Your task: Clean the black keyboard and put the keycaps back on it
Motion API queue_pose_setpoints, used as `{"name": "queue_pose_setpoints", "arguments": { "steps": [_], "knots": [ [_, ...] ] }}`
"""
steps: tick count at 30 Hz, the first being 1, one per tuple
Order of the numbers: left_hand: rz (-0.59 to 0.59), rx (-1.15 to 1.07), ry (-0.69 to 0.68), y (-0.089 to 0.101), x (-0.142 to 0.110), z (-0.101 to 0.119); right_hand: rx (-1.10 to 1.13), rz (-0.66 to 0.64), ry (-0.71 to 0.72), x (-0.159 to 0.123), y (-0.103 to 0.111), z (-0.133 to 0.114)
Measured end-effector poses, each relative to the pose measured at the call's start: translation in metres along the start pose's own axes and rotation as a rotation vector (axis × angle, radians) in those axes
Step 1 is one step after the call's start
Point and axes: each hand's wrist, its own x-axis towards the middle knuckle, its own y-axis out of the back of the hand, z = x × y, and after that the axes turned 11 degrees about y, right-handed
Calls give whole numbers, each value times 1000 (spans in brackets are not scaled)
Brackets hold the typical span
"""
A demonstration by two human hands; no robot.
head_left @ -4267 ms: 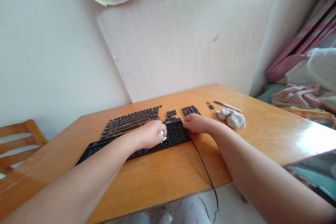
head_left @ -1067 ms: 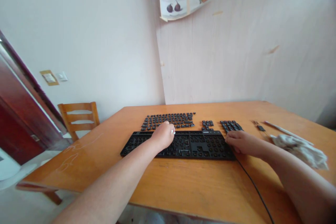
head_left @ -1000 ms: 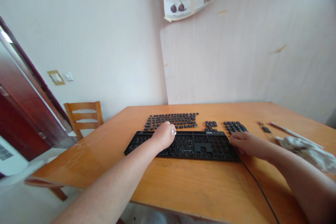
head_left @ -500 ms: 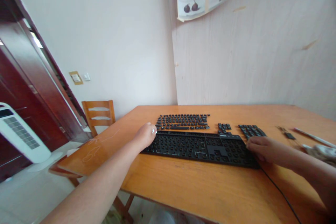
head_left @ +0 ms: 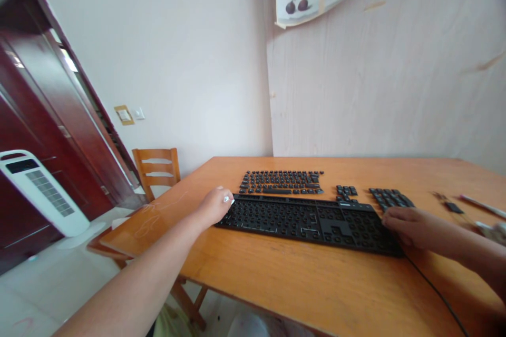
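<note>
A black keyboard base (head_left: pixel 272 214) with its keycaps off lies on the wooden table, its square key sockets exposed. My left hand (head_left: pixel 215 206) is closed on its left end, with a small white thing showing at the fingers. At the opposite end, my right hand (head_left: pixel 405 225) grips the right edge, fingertips partly hidden. The loose black keycaps (head_left: pixel 282 181) stand in rows just behind the base, laid out like a keyboard. A small group of keycaps (head_left: pixel 346 190) and a number-pad block of keycaps (head_left: pixel 391 198) sit farther right.
From the right end a black cable (head_left: pixel 437 290) runs toward the table's front edge. A small dark object (head_left: pixel 453 207) and a pencil-like stick (head_left: pixel 480 205) lie on the table (head_left: pixel 300 279) at right. A wooden chair (head_left: pixel 158 172) and a white appliance (head_left: pixel 45 192) stand at left.
The camera view has turned slightly left, so everything appears farther right. Both hands stay on the two ends of the keyboard base.
</note>
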Motion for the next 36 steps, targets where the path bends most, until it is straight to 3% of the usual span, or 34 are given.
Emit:
{"name": "queue_pose_setpoints", "arguments": {
  "steps": [8,15,36],
  "knots": [
    [19,41,-27,-11,-7,11,-5,31,7,-2,-2,-6],
    [10,32,-89,-22,-10,37,-36,35,4,-4,-2,-16],
    [-167,-90,-354,-68,-10,183,-128,35,12,-5,0,-29]
  ]
}}
